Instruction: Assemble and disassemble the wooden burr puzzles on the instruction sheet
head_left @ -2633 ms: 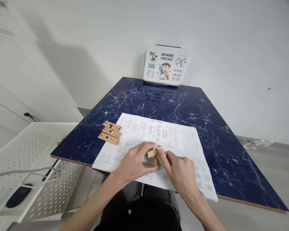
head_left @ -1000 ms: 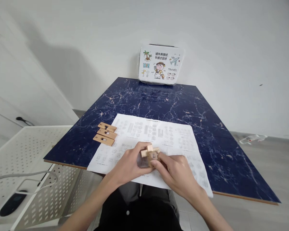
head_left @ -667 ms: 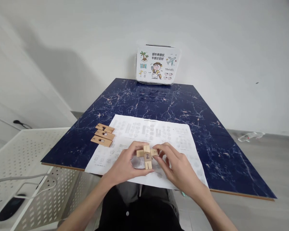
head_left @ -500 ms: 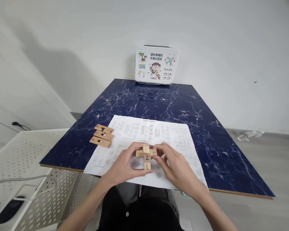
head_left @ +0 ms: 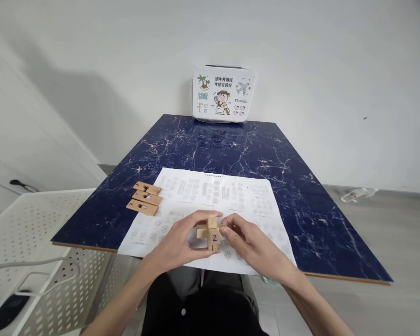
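A wooden burr puzzle (head_left: 214, 237) of crossing pieces, with handwritten numbers on its faces, is held above the sheet of paper. My left hand (head_left: 177, 240) grips it top and bottom, thumb below and fingers above. From the other side my right hand (head_left: 254, 240) pinches the end of the puzzle's right-hand piece between thumb and fingers. Several slotted wooden pieces (head_left: 142, 207) marked with numbers lie to the left, partly over the paper's edge. Under my hands is the printed sheet (head_left: 196, 186), covered in small diagrams.
A white cartoon-printed case (head_left: 224, 95) stands at the back of the blue marbled table (head_left: 217, 144), against the wall. On the left is a white perforated rack (head_left: 68, 289) with a cable and a black device (head_left: 9, 310). A clear plastic item (head_left: 359, 194) lies on the floor at right.
The puzzle has tilted a little, so its face marked 2 sits lower. My right fingers have closed further over the right-hand piece's end. The view has shifted slightly.
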`<state>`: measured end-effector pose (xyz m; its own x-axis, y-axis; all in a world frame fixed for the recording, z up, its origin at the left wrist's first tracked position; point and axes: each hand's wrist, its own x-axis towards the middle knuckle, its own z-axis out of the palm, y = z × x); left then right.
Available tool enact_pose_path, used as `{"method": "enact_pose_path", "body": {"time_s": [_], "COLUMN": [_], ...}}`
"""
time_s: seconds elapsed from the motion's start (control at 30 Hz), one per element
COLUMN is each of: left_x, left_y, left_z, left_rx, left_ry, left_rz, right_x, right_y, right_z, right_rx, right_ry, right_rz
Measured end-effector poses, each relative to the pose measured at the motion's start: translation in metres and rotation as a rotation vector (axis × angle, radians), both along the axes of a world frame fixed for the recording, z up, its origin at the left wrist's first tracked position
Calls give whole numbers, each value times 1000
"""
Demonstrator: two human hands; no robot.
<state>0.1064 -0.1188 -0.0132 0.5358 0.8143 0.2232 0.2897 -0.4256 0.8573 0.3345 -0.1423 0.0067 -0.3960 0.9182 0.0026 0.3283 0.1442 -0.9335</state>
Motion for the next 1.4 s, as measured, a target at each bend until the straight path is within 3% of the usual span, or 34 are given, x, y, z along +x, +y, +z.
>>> {"method": "enact_pose_path", "body": {"time_s": [0.23, 0.33, 0.43, 0.53, 0.6, 0.83, 1.07, 1.27, 1.4], "left_x": [-1, -19, -52, -87, -102, -106, -106, -103, -97], "left_y": [-5, -5, 3, 18, 28, 52, 65, 68, 66], "left_z": [4, 3, -5, -17, -23, -29, -36, -31, -23], "left_rx": [71, 199, 401, 422, 387, 262, 337, 290, 243], "left_ry": [166, 288, 382, 501, 566, 625, 630, 661, 724], "left_rz": [77, 257, 515, 734, 805, 830, 848, 886, 928], "right_x": [12, 35, 62, 85, 96, 114, 119, 110, 87], "right_y": [5, 15, 32, 53, 65, 72, 64, 41, 15], "right_z": [2, -2, -13, -26, -34, -45, -47, -40, -35], "right_rx": [33, 132, 223, 280, 302, 239, 223, 369, 433], "right_ry": [-69, -180, -289, -398, -466, -592, -596, -608, -458], "right_rz": [-44, -166, -330, -453, -523, -614, -589, -742, -661]}}
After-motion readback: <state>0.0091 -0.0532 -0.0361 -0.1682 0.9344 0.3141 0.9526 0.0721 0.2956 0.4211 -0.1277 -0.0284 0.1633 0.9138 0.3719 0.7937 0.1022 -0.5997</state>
